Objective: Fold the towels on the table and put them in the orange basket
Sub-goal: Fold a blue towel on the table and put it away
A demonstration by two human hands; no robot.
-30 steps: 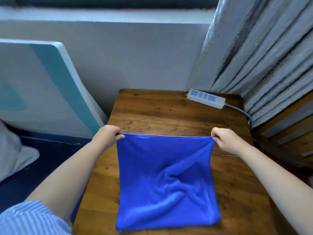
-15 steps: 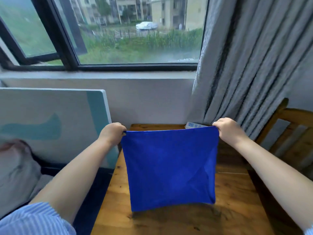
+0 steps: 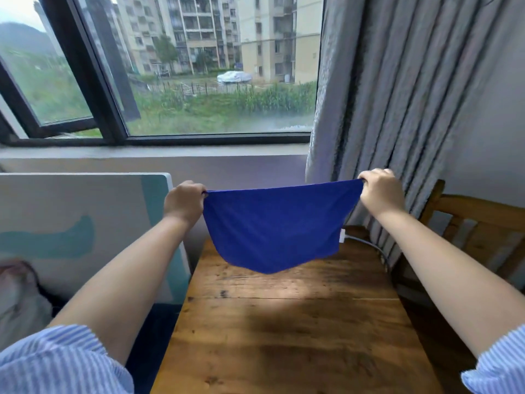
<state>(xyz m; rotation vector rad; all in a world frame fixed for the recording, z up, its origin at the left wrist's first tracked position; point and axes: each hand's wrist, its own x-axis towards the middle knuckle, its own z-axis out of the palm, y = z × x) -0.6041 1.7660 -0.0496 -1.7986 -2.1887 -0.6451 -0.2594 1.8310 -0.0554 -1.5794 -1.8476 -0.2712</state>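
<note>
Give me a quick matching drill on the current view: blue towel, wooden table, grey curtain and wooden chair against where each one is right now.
Things:
1. blue towel
2. wooden table
3. grey curtain
4. wooden chair

Places:
A. hanging at the right side of the window
B. at the right edge of the view, beside the table
C. held up in the air by its top corners, left hand and right hand
D. below the arms, top bare

Pairs: 1-C, 2-D, 3-A, 4-B
</note>
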